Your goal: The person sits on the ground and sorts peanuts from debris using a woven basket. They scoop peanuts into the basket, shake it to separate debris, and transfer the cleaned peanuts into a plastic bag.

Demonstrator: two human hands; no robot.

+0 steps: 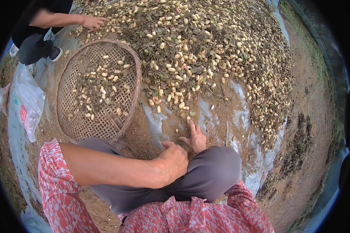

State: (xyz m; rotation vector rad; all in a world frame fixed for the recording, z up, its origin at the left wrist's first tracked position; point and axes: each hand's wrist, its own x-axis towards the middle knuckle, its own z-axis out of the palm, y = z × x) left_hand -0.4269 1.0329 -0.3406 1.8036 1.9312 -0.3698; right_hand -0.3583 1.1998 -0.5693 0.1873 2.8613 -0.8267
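My left hand point(175, 160) is curled above my lap, its back turned up; whatever its fingers may hold is hidden. Beyond my right knee, my right hand point(197, 140) reaches low over the soil-covered plastic sheet point(204, 112), fingers spread. Its index fingertip is at a single peanut pod point(188, 119), though contact is hard to judge. Ahead spreads a large heap of unshelled peanuts point(189, 55) mixed with dry leaves and stems. To the left, a shallow woven bamboo basket point(65, 90) holds scattered pods and leaf bits, its near rim by my left knee.
At the upper left, another person's hand point(93, 23) touches the heap's edge, with their shoe point(56, 54) near the basket. A white plastic sack point(32, 102) lies farther left. Bare earth and a net fence point(328, 55) border the right side.
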